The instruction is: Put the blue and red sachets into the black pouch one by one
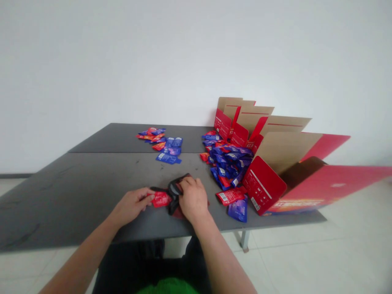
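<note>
At the table's near side my left hand (pixel 137 203) is closed, pinching the left edge of a small red packet (pixel 161 199). The packet's right end meets a black device (pixel 174 188) with a rounded middle and projecting arms; its exact kind is unclear. My right hand (pixel 193 197) is closed over the device's right side, fingers curled and partly hidden. Beneath that hand a dark reddish-brown piece (pixel 178 212) shows, touching the table. To the right of my right hand lie a red packet (pixel 230 195) and a purple packet (pixel 238 209).
A heap of blue and red packets (pixel 228 161) lies before a row of several open red cartons (pixel 265 185) along the right side. Farther left is a smaller group of packets (pixel 165 147). The grey table (pixel 92 179) ends at a near edge close to my body; a white wall stands behind.
</note>
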Motion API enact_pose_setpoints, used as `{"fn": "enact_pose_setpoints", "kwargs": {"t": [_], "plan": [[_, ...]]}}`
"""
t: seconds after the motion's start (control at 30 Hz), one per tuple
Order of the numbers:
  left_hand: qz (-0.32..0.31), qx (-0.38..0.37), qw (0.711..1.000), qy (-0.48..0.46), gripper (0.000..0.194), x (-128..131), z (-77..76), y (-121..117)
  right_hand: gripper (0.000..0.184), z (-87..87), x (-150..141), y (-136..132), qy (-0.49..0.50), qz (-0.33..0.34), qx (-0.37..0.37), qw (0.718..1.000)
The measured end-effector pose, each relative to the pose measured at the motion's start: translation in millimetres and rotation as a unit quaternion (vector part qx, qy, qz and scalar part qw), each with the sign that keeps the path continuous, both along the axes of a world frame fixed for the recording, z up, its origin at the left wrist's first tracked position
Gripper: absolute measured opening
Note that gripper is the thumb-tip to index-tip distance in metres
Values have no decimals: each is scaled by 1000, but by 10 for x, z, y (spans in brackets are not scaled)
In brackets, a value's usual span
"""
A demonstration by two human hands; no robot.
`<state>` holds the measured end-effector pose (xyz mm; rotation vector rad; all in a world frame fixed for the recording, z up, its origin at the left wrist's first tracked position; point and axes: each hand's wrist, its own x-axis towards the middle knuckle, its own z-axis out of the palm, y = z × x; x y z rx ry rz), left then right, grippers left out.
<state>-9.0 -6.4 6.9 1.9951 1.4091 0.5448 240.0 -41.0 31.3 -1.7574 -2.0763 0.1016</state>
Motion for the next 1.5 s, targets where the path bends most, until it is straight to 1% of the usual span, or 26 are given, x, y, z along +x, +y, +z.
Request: {"fn": "enact_pose_setpoints", "kwargs": {"t": [0.07, 0.1, 0.13, 0.17, 0.23, 0.3, 0.37, 0.4, 0.43, 0.53, 0.6, 0.67, 0.73, 0.8, 0.87, 0.93, 1.0, 1.07, 1.1, 1.13, 1.2, 1.3, 1.37, 1.4, 1.43, 1.5], "plan": [[-21, 19, 999, -24, 24, -13, -15, 5, 19, -31, -200, -12, 14, 69, 18, 997], [-30, 25, 999, -34, 23, -14, -14, 3, 18, -56, -258, -11, 15, 92, 20, 995], [-34, 27, 998, -35, 23, -12, -9, -1, 18, -82, -270, -5, 14, 99, 17, 995], [-31, 22, 999, -27, 24, -6, -1, -5, 18, -104, -234, 8, 10, 90, 10, 996], [-9, 3, 1000, -2, 26, 9, 19, -10, 22, -120, -50, 51, -1, 40, -14, 999], [3, -7, 1000, 13, 31, 20, 35, -9, 26, -89, 167, 92, -16, -18, -32, 999], [7, -6, 1000, 11, 34, 22, 36, -3, 25, -33, 265, 98, -15, -55, -21, 998], [9, -5, 1000, 10, 34, 19, 31, 2, 25, -9, 245, 87, -6, -54, -7, 999], [13, -5, 1000, 8, 34, 16, 22, 6, 24, 6, 182, 72, 6, -37, 7, 999], [10, 3, 1000, -21, 28, 8, 1, 9, 23, -21, -102, 33, 26, 64, 23, 997], [2, 2, 1000, -31, 27, 11, 5, 0, 23, -73, -184, 28, 25, 101, 8, 995], [3, -2, 1000, -10, 26, 21, 25, -11, 23, -114, -91, 48, 21, 83, -20, 996], [11, -2, 1000, 19, 29, 31, 46, -17, 24, -113, 116, 86, 11, 36, -46, 998], [12, 2, 999, 30, 35, 32, 55, -17, 26, -61, 297, 118, -5, -9, -60, 998], [6, 4, 1000, 30, 35, 26, 46, -11, 27, 17, 325, 122, -5, -37, -38, 999], [4, 4, 1000, 28, 34, 15, 24, -2, 24, 77, 170, 108, 15, -30, 6, 999], [9, 11, 1000, 18, 30, 5, 3, 6, 22, 87, -90, 87, 32, 22, 34, 999], [-2, 25, 1000, -8, 24, 3, -5, 8, 20, 44, -312, 64, 27, 88, 22, 996], [-7, 30, 999, -22, 22, 6, -3, 6, 19, 8, -367, 54, 22, 109, 10, 994], [-8, 29, 999, -30, 22, 11, 2, 3, 19, -31, -371, 46, 17, 117, 0, 993], [-1, 12, 1000, -15, 26, 27, 21, -5, 19, -98, -230, 46, 14, 95, -17, 995], [12, -7, 999, 32, 33, 45, 44, -10, 22, -107, 151, 82, -5, 6, -40, 999], [8, -5, 999, 41, 36, 41, 41, -6, 24, -49, 290, 100, -17, -39, -41, 998], [6, -4, 999, 40, 36, 33, 33, -1, 24, -16, 283, 102, -12, -43, -29, 999], [4, -4, 999, 39, 35, 22, 21, 6, 22, 11, 224, 98, -1, -32, -12, 999], [0, 7, 1000, 23, 29, -3, -2, 19, 18, 31, -1, 78, 28, 31, 18, 999]]}}
